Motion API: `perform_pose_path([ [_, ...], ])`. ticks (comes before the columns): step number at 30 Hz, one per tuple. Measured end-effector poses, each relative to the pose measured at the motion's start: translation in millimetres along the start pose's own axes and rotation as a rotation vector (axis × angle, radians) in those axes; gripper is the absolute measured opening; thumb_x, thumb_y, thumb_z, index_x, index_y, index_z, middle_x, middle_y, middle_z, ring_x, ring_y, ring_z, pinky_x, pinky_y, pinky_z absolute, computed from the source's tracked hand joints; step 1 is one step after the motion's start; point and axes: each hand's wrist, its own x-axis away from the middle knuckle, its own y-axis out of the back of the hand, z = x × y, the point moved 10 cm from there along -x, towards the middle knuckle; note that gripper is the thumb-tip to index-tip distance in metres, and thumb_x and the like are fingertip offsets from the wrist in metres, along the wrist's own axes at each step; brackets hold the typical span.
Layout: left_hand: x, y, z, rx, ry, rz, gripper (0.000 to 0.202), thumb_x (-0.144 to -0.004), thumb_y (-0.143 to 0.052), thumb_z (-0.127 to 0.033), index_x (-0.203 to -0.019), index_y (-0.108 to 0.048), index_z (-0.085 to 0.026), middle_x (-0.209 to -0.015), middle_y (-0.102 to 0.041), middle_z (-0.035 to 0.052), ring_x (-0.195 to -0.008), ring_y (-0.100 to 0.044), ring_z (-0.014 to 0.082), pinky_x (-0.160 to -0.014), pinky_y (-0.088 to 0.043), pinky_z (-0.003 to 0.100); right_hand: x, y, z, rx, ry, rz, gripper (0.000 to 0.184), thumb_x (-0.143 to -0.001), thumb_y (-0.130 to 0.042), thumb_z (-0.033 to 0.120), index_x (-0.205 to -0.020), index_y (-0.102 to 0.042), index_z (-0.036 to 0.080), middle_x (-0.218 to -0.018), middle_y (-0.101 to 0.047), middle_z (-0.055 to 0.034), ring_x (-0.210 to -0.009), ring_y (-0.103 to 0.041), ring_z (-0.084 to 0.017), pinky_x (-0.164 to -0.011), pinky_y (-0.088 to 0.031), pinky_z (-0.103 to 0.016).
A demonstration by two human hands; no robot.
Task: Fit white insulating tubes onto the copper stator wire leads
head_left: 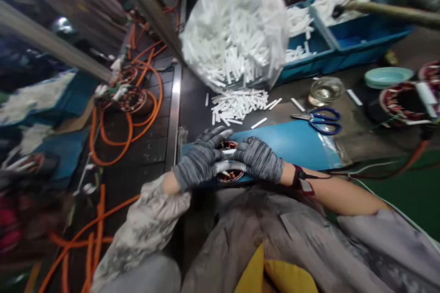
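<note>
A motor stator (235, 175) with copper windings lies on the blue mat at the table's front edge. From the left, my left hand (200, 160), in a grey striped glove with pale fingertips, grips its side. My right hand (260, 158), gloved the same way, has its fingers closed on the stator's other side. Between the fingertips a short white strip (228, 151) crosses the stator's opening; which hand touches it I cannot tell. The gloves hide much of the stator. Just beyond my hands lies a loose pile of white tubes (237, 106).
Behind the pile stands a clear bag (237, 23) of white tubes. Blue scissors (321, 120) lie on the blue mat (295, 142) near a glass dish (325, 90). A blue bin (360, 48) stands back right, another stator (404, 103) at right. Left is a conveyor with orange hoses (160, 91).
</note>
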Motion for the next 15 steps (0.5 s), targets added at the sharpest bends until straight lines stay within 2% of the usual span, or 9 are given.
perform_pose_path([
  [2,-6,-1.0,-7,-0.028,-0.010,-0.010,0.025,-0.094,-0.071,-0.047,-0.107,-0.083,-0.030,-0.161,-0.052,0.0065,-0.153,-0.041,0.0358,-0.127,-0.031,0.063,9,10,-12,-0.216,-0.083,-0.058,0.033,-0.103,-0.062,0.049,-0.111,-0.073,0.019,-0.099,-0.075,-0.0071,-0.086,-0.067,-0.020,-0.080,-0.050,-0.033],
  [4,-12,-7.9,-18,0.002,-0.054,0.002,0.023,-0.091,-0.074,-0.046,-0.104,-0.083,-0.028,-0.160,-0.053,0.0065,-0.150,-0.045,0.0351,-0.126,-0.035,0.061,21,28,-30,-0.358,-0.172,-0.150,0.030,-0.102,-0.064,0.045,-0.119,-0.069,0.020,-0.102,-0.076,-0.0045,-0.089,-0.070,-0.017,-0.083,-0.054,-0.031],
  [5,-16,-9.7,-23,0.021,-0.068,-0.022,0.022,-0.091,-0.074,-0.044,-0.102,-0.083,-0.027,-0.159,-0.054,0.0071,-0.148,-0.048,0.0343,-0.125,-0.037,0.059,28,39,-42,-0.323,-0.246,-0.187,0.029,-0.102,-0.065,0.043,-0.120,-0.068,0.020,-0.104,-0.076,-0.0048,-0.093,-0.070,-0.018,-0.087,-0.055,-0.032],
  [7,-21,-5.3,-25,0.028,-0.043,-0.167,0.021,-0.093,-0.071,-0.041,-0.097,-0.082,-0.024,-0.154,-0.059,0.0086,-0.142,-0.055,0.0330,-0.125,-0.040,0.059,39,65,-74,-0.070,-0.447,-0.228,0.027,-0.102,-0.062,0.038,-0.118,-0.070,0.018,-0.110,-0.075,-0.0100,-0.101,-0.070,-0.022,-0.094,-0.055,-0.038],
  [9,-21,2.8,-20,0.005,0.023,-0.349,0.020,-0.097,-0.066,-0.038,-0.094,-0.080,-0.024,-0.139,-0.070,0.0076,-0.129,-0.065,0.0302,-0.125,-0.040,0.059,46,90,-106,0.190,-0.628,-0.241,0.029,-0.102,-0.058,0.033,-0.120,-0.071,0.013,-0.119,-0.072,-0.0189,-0.109,-0.068,-0.031,-0.099,-0.052,-0.047],
  [11,-19,8.2,-13,-0.033,0.087,-0.475,0.019,-0.098,-0.064,-0.037,-0.093,-0.079,-0.025,-0.122,-0.077,0.0046,-0.113,-0.072,0.0273,-0.124,-0.042,0.060,48,108,-134,0.321,-0.725,-0.245,0.032,-0.100,-0.059,0.027,-0.121,-0.071,0.007,-0.127,-0.068,-0.0273,-0.115,-0.065,-0.039,-0.102,-0.049,-0.056],
  [13,-17,10.7,-8,-0.066,0.117,-0.522,0.018,-0.098,-0.065,-0.036,-0.093,-0.078,-0.025,-0.114,-0.079,0.0036,-0.105,-0.074,0.0258,-0.119,-0.048,0.059,48,114,-157,0.416,-0.791,-0.207,0.028,-0.095,-0.062,0.023,-0.112,-0.073,0.003,-0.118,-0.070,-0.0312,-0.112,-0.067,-0.043,-0.099,-0.049,-0.059],
  [15,-17,12.6,-10,-0.102,0.103,-0.528,0.018,-0.097,-0.065,-0.033,-0.091,-0.078,-0.022,-0.116,-0.078,0.0063,-0.107,-0.073,0.0268,-0.111,-0.056,0.054,50,113,-174,0.481,-0.822,-0.166,0.021,-0.093,-0.064,0.021,-0.095,-0.074,0.002,-0.093,-0.073,-0.0300,-0.096,-0.071,-0.043,-0.089,-0.052,-0.056],
])
